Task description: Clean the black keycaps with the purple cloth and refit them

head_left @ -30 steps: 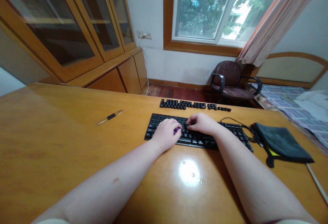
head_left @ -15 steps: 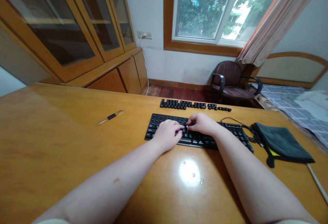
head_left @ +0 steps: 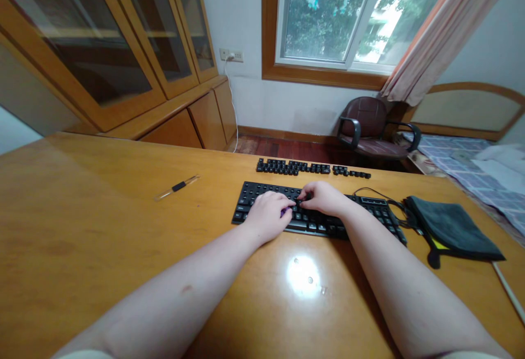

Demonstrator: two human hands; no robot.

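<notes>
Keyboard (head_left: 255,195), flat black plastic, purple piece (head_left: 283,212) in left hand (head_left: 267,215)

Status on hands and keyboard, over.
Left hand on keyboard, fingers closed round purple thing. Right hand at the keys beside it. Loose keycaps behind, clear of both.

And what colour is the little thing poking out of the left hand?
Purple. The little thing in the left hand shows best in the head view.

Two bare forearms, left forearm (head_left: 176,299) with a small mark (head_left: 185,289), right forearm (head_left: 394,288), bare left hand (head_left: 268,215), bare right hand (head_left: 325,197), pale short-sleeve edges (head_left: 80,355) at the bottom corners.
</notes>
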